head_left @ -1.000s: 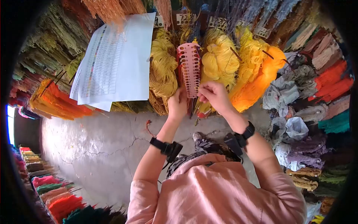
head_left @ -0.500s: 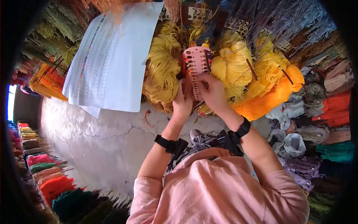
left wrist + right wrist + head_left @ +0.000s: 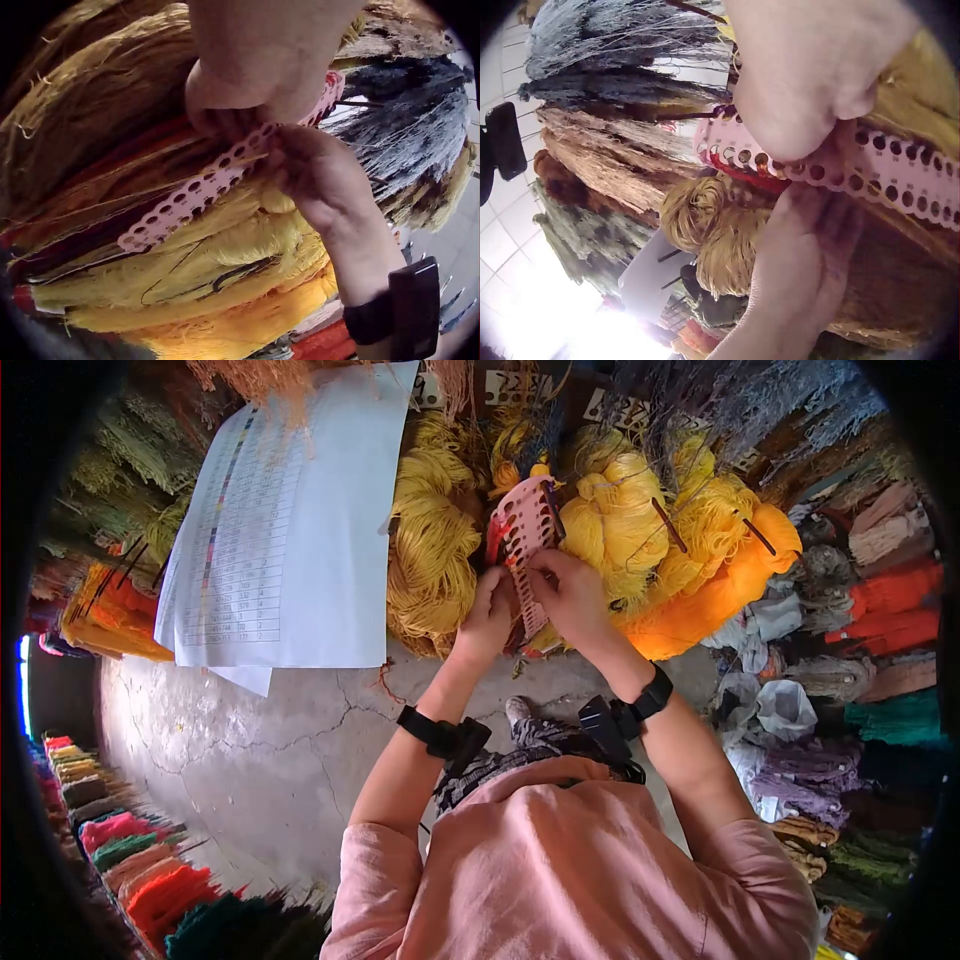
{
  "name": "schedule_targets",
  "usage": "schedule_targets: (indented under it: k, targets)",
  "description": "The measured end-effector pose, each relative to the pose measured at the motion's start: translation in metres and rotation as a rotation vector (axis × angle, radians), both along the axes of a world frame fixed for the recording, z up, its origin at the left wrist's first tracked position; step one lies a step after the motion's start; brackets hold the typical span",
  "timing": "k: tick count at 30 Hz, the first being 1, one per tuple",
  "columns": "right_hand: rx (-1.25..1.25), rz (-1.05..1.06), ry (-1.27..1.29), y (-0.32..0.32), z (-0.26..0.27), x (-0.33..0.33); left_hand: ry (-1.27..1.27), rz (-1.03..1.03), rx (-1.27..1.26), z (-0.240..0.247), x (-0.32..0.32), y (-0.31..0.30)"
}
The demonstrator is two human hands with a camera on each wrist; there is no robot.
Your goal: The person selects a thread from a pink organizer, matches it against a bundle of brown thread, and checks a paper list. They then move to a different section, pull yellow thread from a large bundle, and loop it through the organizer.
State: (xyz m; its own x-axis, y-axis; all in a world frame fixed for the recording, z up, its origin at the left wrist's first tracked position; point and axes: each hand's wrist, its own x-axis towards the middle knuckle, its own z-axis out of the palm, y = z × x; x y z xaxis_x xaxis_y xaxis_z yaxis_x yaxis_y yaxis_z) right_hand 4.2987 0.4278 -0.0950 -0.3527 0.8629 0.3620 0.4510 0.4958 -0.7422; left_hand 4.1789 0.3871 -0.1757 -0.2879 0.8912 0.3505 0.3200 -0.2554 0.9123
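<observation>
There is 1 pink card [image 3: 522, 530] punched with rows of round holes, and 2 hands work on it in front of the hanging yarn. The left hand [image 3: 487, 618] has its fingers curled over the card's lower left edge, and the right hand [image 3: 572, 595] pinches the lower right edge between thumb and fingers, so both are clamped on it. Behind the card hang 3 yellow skeins [image 3: 612, 520] and 1 orange skein [image 3: 720, 595], with 2 dark sticks [image 3: 668, 525] poking through them. To the left hangs 1 printed sheet [image 3: 290, 530], with the edge of another showing beneath it, above a cracked concrete floor [image 3: 270, 760]. The hands hide the card's lower part, and red strands stick out along its left side. Each wrist wears 1 black strap [image 3: 440, 735]. Compared with 0.5 s ago, the card is turned more edge-on and its top leans toward the pale yellow skein; both hands keep their grip.
</observation>
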Motion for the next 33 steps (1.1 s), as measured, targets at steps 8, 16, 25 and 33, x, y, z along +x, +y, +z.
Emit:
schedule_targets:
  k: [8,16,25,33]
  targets:
    - [0.078,0.008,-0.177,-0.003,0.006,0.009,-0.380,-0.175,-0.271,0.020,-0.003,-0.004]
    - [-0.062,0.033,-0.169,-0.001,0.005,0.007,-0.497,-0.198,-0.316,0.023,-0.001,0.002]
    - [-0.475,0.091,0.113,-0.010,-0.022,0.027,-1.015,-0.090,-0.092,0.020,0.003,-0.046]
    - [-0.714,0.186,0.189,-0.014,-0.023,0.043,-0.526,-0.215,0.056,0.087,0.008,-0.064]
